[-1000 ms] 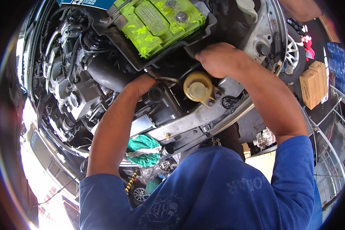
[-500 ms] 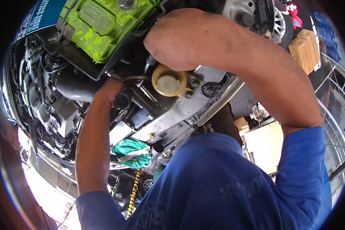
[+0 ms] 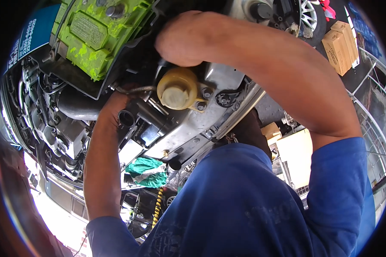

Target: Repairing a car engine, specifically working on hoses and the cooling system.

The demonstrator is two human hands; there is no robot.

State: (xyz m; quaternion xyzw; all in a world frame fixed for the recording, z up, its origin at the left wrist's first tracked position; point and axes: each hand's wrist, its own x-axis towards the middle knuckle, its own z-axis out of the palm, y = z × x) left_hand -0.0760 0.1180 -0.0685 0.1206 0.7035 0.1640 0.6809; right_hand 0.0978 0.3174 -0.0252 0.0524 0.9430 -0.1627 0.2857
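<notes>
Both my arms reach into the engine bay of a vehicle. My left hand goes in beneath a thin bent metal pipe, beside a black open-ended tube; its fingers are hidden there. A yellowish plastic reservoir with a pale cap sits between my two hands. Just beyond it, my right hand bends down into a dark gap next to a bright green battery. The fingers of this hand are also out of sight, so whatever either hand grips cannot be seen.
A thick black hose and engine parts lie left of my left forearm. The metal front panel runs close before my body. A green cloth hangs lower down. Cardboard boxes, a wheel and a wire rack are at the right.
The view has shifted slightly, so the battery and reservoir appear farther left and a little higher. Both hands remain in the same gaps, the right slightly blurred.
</notes>
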